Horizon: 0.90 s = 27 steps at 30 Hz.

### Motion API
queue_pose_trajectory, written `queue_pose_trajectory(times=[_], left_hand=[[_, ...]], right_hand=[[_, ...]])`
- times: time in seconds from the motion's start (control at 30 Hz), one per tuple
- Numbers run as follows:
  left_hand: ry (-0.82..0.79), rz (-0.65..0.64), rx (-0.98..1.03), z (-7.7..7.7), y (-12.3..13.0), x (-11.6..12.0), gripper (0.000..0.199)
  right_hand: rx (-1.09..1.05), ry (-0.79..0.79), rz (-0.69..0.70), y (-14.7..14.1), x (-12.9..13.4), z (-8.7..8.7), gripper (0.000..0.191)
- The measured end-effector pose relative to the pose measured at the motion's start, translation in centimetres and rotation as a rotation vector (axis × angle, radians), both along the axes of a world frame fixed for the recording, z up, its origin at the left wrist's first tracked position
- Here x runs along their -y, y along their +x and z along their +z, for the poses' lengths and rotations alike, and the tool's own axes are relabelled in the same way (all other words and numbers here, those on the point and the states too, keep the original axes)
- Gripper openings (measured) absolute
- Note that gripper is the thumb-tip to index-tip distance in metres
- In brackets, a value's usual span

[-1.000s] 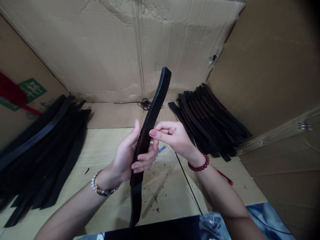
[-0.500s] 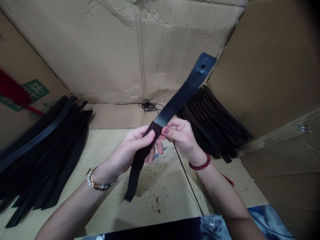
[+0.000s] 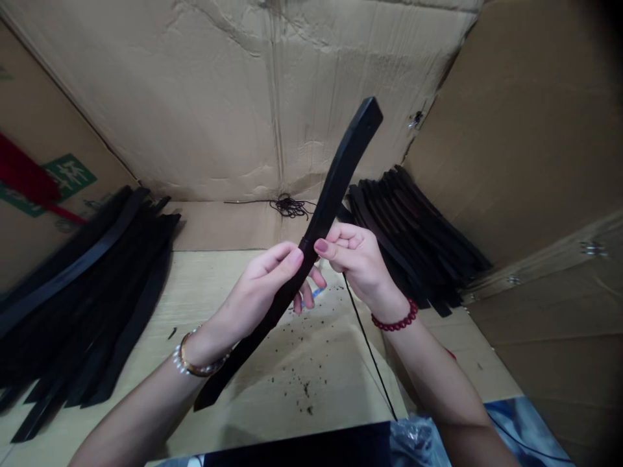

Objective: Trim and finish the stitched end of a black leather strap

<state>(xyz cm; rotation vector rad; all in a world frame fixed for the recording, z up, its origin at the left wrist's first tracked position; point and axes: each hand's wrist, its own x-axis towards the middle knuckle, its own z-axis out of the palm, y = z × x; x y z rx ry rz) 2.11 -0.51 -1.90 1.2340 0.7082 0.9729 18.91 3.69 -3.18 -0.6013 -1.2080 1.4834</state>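
Black leather strap (image 3: 337, 178) clamped by left hand (image 3: 256, 292) and right hand (image 3: 353, 263), held close together; strap's grip section partly hidden by fingers. Stacked straps (image 3: 92, 285) blurred, ends cut off.

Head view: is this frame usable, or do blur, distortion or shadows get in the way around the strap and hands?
In the head view, the black strap, left hand and right hand look fairly sharp; in that view, the stack of straps at the left edge goes soft, the wide lens bends the cardboard wall, and the top right corner falls dark.
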Motion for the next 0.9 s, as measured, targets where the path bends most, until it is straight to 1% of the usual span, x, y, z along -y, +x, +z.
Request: queue_pose_trajectory(times=[0.07, 0.2, 0.27, 0.3, 0.33, 0.37, 0.43, 0.5, 0.6, 0.67, 0.73, 0.8, 0.9], left_hand=[[-0.039, -0.063, 0.015, 0.1, -0.3, 0.0, 0.027], [-0.150, -0.240, 0.074, -0.2, -0.9, -0.3, 0.038], [-0.193, -0.324, 0.095, -0.5, -0.8, -0.4, 0.043], [-0.213, -0.349, 0.099, -0.7, -0.7, -0.4, 0.045], [-0.228, -0.352, 0.100, -0.8, -0.6, -0.4, 0.046], [-0.224, -0.331, 0.103, -1.0, -0.4, -0.4, 0.045], [-0.151, -0.229, 0.114, -1.2, -0.2, -0.3, 0.039], [-0.051, -0.130, 0.119, -1.2, 0.0, -0.1, 0.028], [0.008, -0.044, 0.100, -1.0, 0.0, 0.1, 0.018], [-0.016, -0.052, 0.104, -0.8, -0.1, 0.2, 0.020], [-0.077, -0.106, 0.133, -0.6, -0.4, 0.1, 0.027], [-0.156, -0.175, 0.181, -0.5, -0.7, 0.0, 0.035], [-0.268, -0.298, 0.257, -0.8, -0.9, -0.2, 0.042]], right_hand=[[0.001, 0.001, 0.048, 0.2, -0.2, -0.3, 0.037], [0.036, -0.005, 0.233, 0.5, -0.6, -1.2, 0.036], [0.047, 0.000, 0.334, 0.6, -0.6, -1.4, 0.044], [0.043, -0.002, 0.353, 0.5, -0.5, -1.4, 0.048], [0.037, -0.009, 0.339, 0.5, -0.4, -1.3, 0.049], [0.026, -0.019, 0.294, 0.4, -0.2, -1.2, 0.046], [0.008, -0.038, 0.149, 0.2, 0.0, -0.8, 0.038], [-0.004, -0.029, 0.052, 0.1, 0.1, -0.3, 0.036], [-0.015, 0.003, 0.011, 0.0, 0.4, 0.2, 0.035], [-0.008, 0.006, 0.008, 0.0, 0.5, 0.3, 0.034], [0.016, 0.000, 0.033, 0.1, 0.5, 0.0, 0.032], [0.042, -0.004, 0.104, 0.1, 0.3, -0.5, 0.033], [0.041, -0.017, 0.219, 0.1, -0.2, -1.2, 0.043]])
